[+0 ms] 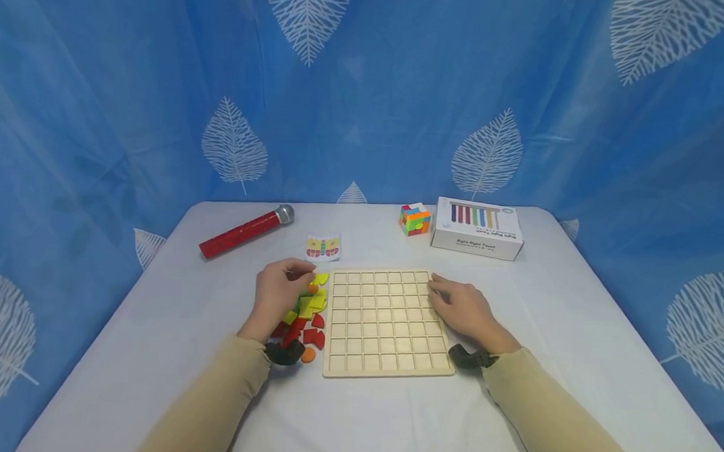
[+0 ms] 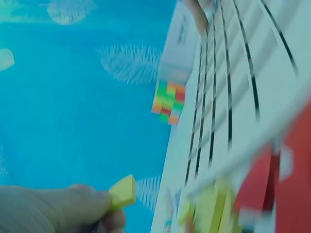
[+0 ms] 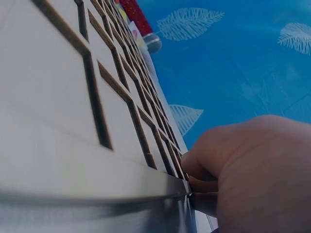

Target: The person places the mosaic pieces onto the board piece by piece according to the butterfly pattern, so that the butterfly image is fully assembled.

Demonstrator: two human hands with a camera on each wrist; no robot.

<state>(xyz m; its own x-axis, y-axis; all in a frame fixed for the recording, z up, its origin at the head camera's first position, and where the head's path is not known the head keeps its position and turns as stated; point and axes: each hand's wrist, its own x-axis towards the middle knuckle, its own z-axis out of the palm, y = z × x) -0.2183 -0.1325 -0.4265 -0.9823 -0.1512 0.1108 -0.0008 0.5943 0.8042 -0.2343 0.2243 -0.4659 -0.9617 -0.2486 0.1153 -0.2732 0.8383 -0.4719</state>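
My left hand [image 1: 279,291] pinches a yellow piece [image 2: 123,192] between thumb and fingers, above a heap of pieces. That heap holds yellow pieces [image 1: 313,305], red pieces [image 1: 313,337] and orange round ones [image 1: 309,355], left of a wooden grid board [image 1: 388,321]. Part of the heap is hidden behind the left hand and wrist. At the board's upper right edge, my right hand [image 1: 464,312] grips the rim, thumb and fingers bent about it in the right wrist view. The board lies flat, and its squares hold no pieces.
A small picture card [image 1: 322,247] with a butterfly pattern lies behind the board. A red microphone [image 1: 248,231] rests at the back left. Farther back right are a colourful puzzle cube [image 1: 415,220] and a white box [image 1: 477,229]. Blue leaf-patterned cloth [image 1: 368,117] hangs behind the table.
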